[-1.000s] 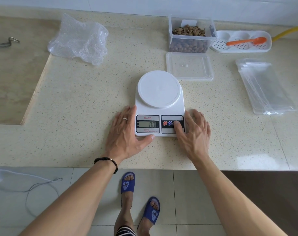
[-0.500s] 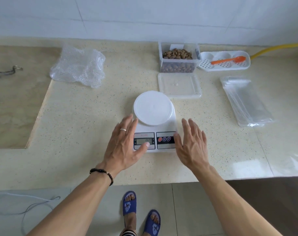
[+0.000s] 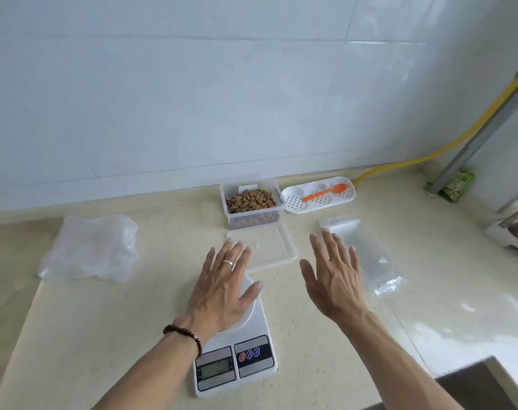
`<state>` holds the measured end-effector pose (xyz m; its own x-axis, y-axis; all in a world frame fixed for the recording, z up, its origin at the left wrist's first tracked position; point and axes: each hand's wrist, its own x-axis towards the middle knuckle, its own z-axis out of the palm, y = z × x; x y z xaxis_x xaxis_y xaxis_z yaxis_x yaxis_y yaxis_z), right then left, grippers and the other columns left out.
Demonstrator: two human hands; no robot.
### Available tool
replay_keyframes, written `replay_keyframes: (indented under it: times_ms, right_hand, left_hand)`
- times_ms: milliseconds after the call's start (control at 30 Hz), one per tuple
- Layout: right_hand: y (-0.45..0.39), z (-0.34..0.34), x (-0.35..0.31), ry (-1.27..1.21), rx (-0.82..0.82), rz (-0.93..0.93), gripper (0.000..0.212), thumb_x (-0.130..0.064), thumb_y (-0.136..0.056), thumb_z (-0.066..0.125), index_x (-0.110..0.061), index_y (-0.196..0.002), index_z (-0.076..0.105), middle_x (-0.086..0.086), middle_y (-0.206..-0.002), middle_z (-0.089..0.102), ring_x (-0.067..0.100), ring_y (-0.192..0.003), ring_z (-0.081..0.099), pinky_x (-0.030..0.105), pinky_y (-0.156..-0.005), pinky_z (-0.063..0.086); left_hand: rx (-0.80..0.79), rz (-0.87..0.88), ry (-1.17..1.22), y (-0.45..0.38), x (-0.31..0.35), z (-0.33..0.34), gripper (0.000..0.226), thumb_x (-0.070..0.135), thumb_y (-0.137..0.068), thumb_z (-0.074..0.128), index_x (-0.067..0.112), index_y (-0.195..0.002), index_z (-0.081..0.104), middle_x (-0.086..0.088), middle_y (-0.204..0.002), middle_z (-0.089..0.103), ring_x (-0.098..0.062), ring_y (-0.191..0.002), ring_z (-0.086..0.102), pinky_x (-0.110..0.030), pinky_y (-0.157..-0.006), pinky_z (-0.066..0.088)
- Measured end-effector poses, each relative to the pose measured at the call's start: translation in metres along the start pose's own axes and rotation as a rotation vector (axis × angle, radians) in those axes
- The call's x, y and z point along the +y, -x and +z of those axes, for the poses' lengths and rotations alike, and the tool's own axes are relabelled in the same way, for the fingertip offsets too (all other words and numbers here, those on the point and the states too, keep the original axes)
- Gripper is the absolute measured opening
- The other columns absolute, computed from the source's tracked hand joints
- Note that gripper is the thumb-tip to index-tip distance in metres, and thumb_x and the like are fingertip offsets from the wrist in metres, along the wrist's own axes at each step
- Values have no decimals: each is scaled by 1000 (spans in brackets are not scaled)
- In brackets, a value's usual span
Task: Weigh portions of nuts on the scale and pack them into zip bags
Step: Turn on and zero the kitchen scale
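While reaching forward with fingers spread and nothing held, left hand low over the pan of the scale, maybe brushing it, hard to tell from above; right hand likewise empty, near the zip bags. Nuts unportioned in the tub at the wall, lid on the worktop between. Risks: bumping the pan and upsetting the reading; sweeping the bags off.

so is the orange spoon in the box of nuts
No, the orange spoon lies on the white perforated tray to the right of the box of nuts, not inside it.
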<state>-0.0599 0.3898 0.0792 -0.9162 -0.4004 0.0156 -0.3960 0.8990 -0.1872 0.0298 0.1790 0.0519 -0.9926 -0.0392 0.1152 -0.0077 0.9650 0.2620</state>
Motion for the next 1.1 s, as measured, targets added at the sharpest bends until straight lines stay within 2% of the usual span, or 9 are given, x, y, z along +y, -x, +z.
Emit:
replay_keyframes:
  times_ms: [100, 233, 367, 500, 633, 700, 900, 1000, 1100]
  right_hand:
    - [-28, -9, 20, -3, -7, 12, 66, -53, -97, 12, -22, -154, 18, 5, -165, 8, 24, -152, 5, 46, -121, 4]
    - [-72, -12, 56, 11, -22, -7, 82, -59, -85, -2, -22, -153, 24, 5, -164, 15, 24, -151, 10, 45, -121, 8]
    - [-126, -6, 105, 3, -76, -44, 86, -59, -81, -5, -22, -153, 24, 5, -164, 16, 23, -151, 12, 43, -120, 12]
    - [-182, 4, 151, 22, -157, -87, 89, -60, -79, -9, -23, -154, 21, 5, -163, 17, 24, -150, 15, 40, -119, 16]
    - [-231, 15, 185, 43, -224, -140, 60, -51, -102, 21, -22, -154, 20, 4, -163, 17, 23, -149, 16, 38, -118, 16]
    - [-242, 21, 198, 42, -240, -153, 58, -49, -102, 30, -22, -152, 24, 4, -160, 23, 23, -146, 23, 38, -115, 21]
    - [-237, 32, 230, -30, -415, -134, 67, -63, -88, 53, -24, -141, 41, -1, -130, 52, 21, -117, 52, 36, -97, 44]
    - [-236, 34, 239, -274, -489, -34, 55, -44, -83, 72, -20, -128, 54, -2, -100, 64, 18, -91, 62, 31, -81, 52]
    - [-237, 37, 242, -449, -480, 33, 31, -22, -85, 73, -13, -113, 63, -5, -80, 60, 12, -73, 59, 23, -64, 47]
  left_hand:
    - [-14, 7, -27, -37, 10, 3, 75, 60, -94, 19, 11, -149, 34, -7, -155, 34, -25, -148, 20, -47, -120, 13]
    - [-10, 29, -67, -90, 33, 17, 69, 56, -95, 29, 7, -140, 47, -9, -146, 48, -27, -142, 32, -43, -114, 18]
    - [-18, 29, -30, -153, 63, 39, 70, 56, -95, 25, 9, -145, 39, -8, -151, 40, -25, -147, 18, -44, -120, 15]
    - [-53, -48, -18, -218, 84, 58, 80, 61, -90, 7, 13, -154, 20, -4, -160, 22, -20, -151, 2, -41, -120, -2]
    - [-72, -117, -75, -273, 92, 84, 83, 61, -88, 3, 13, -153, 18, -6, -159, 24, -24, -150, 6, -45, -122, 7]
    - [-111, -110, -87, -291, 99, 97, 77, 60, -93, 14, 11, -152, 21, -7, -158, 27, -25, -149, 10, -45, -122, 10]
    - [-234, -13, -76, -287, 125, 126, 73, 70, -81, 45, 22, -136, 46, 0, -131, 51, -19, -122, 43, -37, -105, 33]
    - [-272, -32, -71, -284, 126, 132, 62, 63, -84, 54, 23, -131, 50, 2, -121, 53, -17, -111, 46, -32, -99, 36]
    - [-260, -52, -71, -286, 130, 134, 50, 58, -88, 54, 23, -125, 53, 3, -116, 54, -16, -108, 47, -30, -96, 37]
